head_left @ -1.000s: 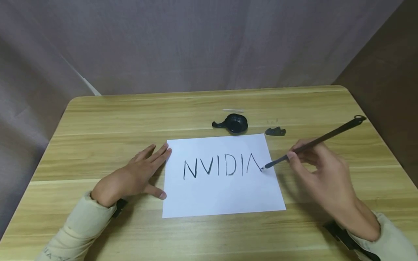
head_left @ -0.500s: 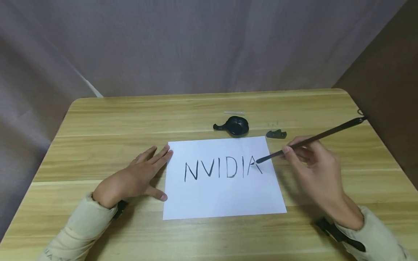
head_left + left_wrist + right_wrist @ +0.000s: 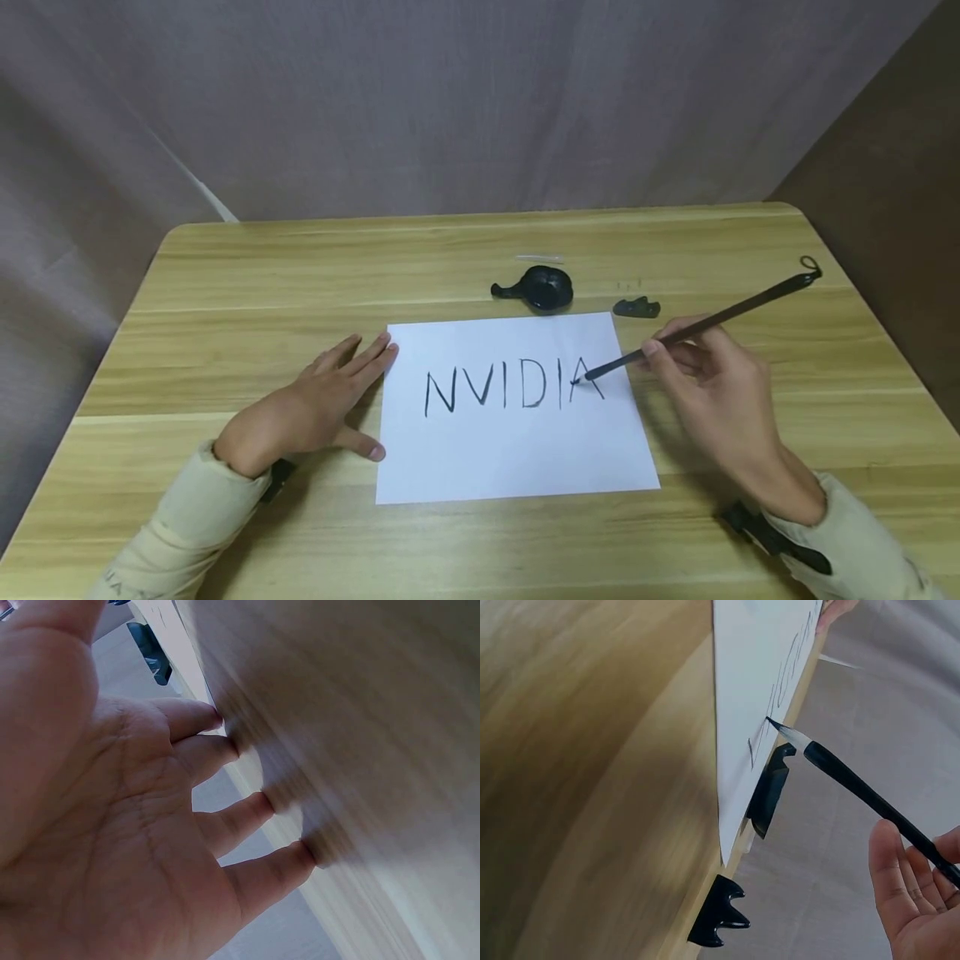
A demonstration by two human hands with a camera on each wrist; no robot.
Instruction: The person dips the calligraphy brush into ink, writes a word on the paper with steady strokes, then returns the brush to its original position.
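A white sheet of paper lies on the table, with "NVIDIA" lettered on it in thin black strokes. My right hand pinches a dark-handled writing brush between thumb and fingers. Its tip meets the paper at the last letter A, near that letter's left leg. In the right wrist view, the brush shows a pale bristle base and a black point. My left hand has its fingers spread, the fingertips and thumb at the paper's left edge. Seen from the left wrist, the palm holds nothing.
Behind the paper sits a black ink dish with a curved handle. A small dark wavy brush rest lies to its right. Past the dish is a thin clear stick. A grey curtain hangs behind the wooden table.
My right hand has moved left, carrying the brush tip from the foot of the A's right leg to its middle, then slightly left and down. My left hand stays at the paper's edge.
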